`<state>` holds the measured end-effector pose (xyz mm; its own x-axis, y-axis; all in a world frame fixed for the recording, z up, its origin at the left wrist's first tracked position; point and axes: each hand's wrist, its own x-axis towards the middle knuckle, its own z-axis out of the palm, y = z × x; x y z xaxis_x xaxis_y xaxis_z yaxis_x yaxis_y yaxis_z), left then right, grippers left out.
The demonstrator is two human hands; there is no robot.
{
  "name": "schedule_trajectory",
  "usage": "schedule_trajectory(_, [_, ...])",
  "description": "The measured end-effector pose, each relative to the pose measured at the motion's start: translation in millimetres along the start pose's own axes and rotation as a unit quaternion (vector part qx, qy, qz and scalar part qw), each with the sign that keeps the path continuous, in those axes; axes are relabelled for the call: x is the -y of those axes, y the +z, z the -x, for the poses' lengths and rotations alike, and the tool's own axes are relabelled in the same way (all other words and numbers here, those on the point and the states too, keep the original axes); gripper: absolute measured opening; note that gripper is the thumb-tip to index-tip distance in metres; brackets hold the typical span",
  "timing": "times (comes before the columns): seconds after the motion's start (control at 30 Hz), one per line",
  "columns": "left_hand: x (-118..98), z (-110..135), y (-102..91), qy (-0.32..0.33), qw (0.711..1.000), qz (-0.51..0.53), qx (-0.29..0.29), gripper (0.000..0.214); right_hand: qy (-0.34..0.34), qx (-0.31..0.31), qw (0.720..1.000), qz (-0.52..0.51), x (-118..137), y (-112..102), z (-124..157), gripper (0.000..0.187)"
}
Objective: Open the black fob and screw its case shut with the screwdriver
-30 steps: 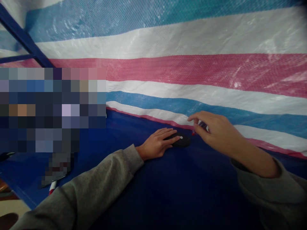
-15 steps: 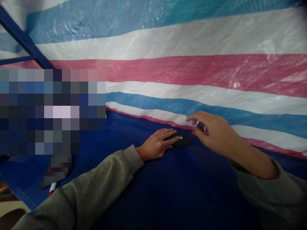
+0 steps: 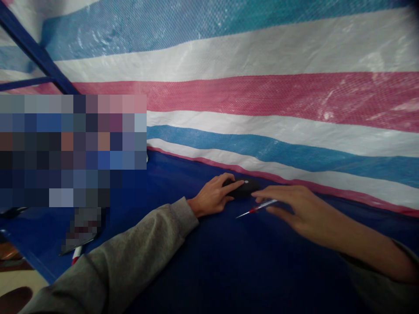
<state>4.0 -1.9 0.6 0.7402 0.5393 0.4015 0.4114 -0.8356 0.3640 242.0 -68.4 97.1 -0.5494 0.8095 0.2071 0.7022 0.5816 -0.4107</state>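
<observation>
Two bare hands work low on a dark blue table cover (image 3: pixel 209 261), close to where a striped tarp (image 3: pixel 262 96) rises behind it. The left hand (image 3: pixel 214 197) lies flat with its fingers spread over a small black oval object (image 3: pixel 244 188), pressing it down rather than closing around it; a pale dot shows on the object's top. The right hand (image 3: pixel 291 208) pinches a thin pen-like tool (image 3: pixel 257 209) between thumb and fingertips, holding it near its rear end.

The tool sits just in front of the black object, slightly apart from it, low over the cover. Its long axis runs nearly level, sloping a little downward toward the left, with the fine tip aimed left and toward the person and the clear barrel going back under the right fingers. A red band sits partway along it.

It looks light, slender and stiff, with a smooth barrel that could slip, and a narrow tip that likely bends or breaks easily; a hold on the barrel behind the red band seems safest. The black object appears hard and smooth.
</observation>
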Motion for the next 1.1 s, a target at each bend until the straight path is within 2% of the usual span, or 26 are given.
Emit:
schedule_trajectory(0.17, [0.4,-1.4,-4.0,-0.034,0.995,0.081,-0.039,0.041,-0.018,0.053,0.998,-0.007,-8.7,35.1,11.4,0.032])
schedule_trajectory(0.3, [1.3,-2.8,-5.2,-0.055,0.992,0.107,-0.045,0.036,-0.015,0.085,0.996,0.023,-3.7,52.6,16.1,0.030])
schedule_trajectory(0.37, [1.5,-4.1,-5.6,-0.066,0.991,0.108,-0.037,0.034,-0.032,0.058,0.997,0.047,-0.4,57.1,17.2,0.025])
schedule_trajectory(0.47, [1.7,-6.5,-6.0,-0.079,0.991,0.110,-0.023,0.033,-0.027,-0.062,0.994,0.089,-1.5,63.0,17.2,0.024])
schedule_trajectory(0.53, [2.0,-8.1,-5.6,-0.089,0.991,0.102,-0.007,0.035,0.007,-0.147,0.983,0.110,-7.0,69.4,16.5,0.035])
schedule_trajectory(0.57, [2.3,-8.7,-5.2,-0.092,0.991,0.095,0.003,0.036,0.026,-0.165,0.979,0.113,-10.7,73.5,16.1,0.043])
schedule_trajectory(0.63, [2.8,-9.6,-4.0,-0.092,0.992,0.081,0.022,0.038,0.053,-0.159,0.981,0.102,-17.8,81.9,15.5,0.053])
schedule_trajectory(0.77, [2.6,-8.4,-2.3,-0.077,0.995,0.064,0.031,0.038,0.087,-0.144,0.984,0.061,-24.2,91.9,15.8,0.046])
schedule_trajectory(0.93, [0.3,-1.6,-3.0,-0.070,0.996,0.044,-0.040,0.030,0.114,-0.141,0.982,0.054,-23.5,92.1,16.8,0.042])
schedule_trajectory(1.1, [-0.5,3.0,-2.1,-0.050,0.995,0.035,-0.077,0.018,0.109,-0.161,0.980,0.051,-29.3,97.4,18.2,0.046])
